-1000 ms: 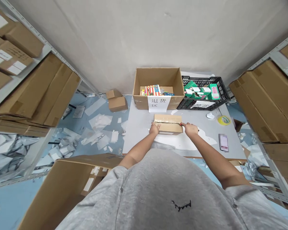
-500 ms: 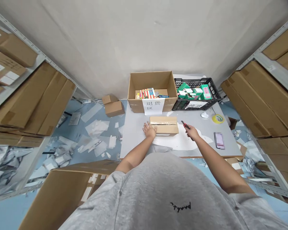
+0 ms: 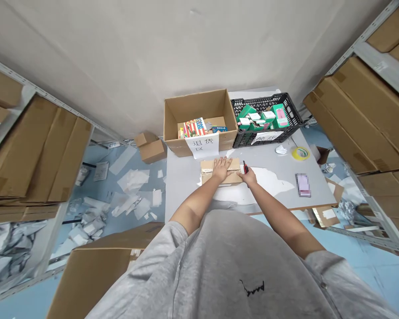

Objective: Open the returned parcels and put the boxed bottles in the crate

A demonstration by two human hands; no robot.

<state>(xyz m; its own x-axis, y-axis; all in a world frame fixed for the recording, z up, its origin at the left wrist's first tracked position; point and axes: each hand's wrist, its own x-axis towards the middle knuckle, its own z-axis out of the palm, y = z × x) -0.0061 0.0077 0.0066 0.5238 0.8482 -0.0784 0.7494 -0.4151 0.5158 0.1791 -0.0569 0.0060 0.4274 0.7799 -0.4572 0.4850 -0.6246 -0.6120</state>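
Note:
A small taped cardboard box (image 3: 208, 170) lies on the grey table (image 3: 182, 181) in front of me. My left hand (image 3: 221, 168) rests flat on top of it, fingers spread. My right hand (image 3: 248, 176) is closed round a red and black utility knife (image 3: 244, 167), whose tip sits at the box's right end.
Behind the small box stand an open carton (image 3: 199, 116) with a paper label and a black crate (image 3: 264, 119) of green packs. A tape roll (image 3: 300, 153) and a blurred flat item (image 3: 303, 185) lie to the right. Shelves of cartons flank both sides; paper scraps litter the floor at left.
My left hand moved from the box's left end onto its top. My right hand, with the knife, swung out to the right and has come back to the box's right end.

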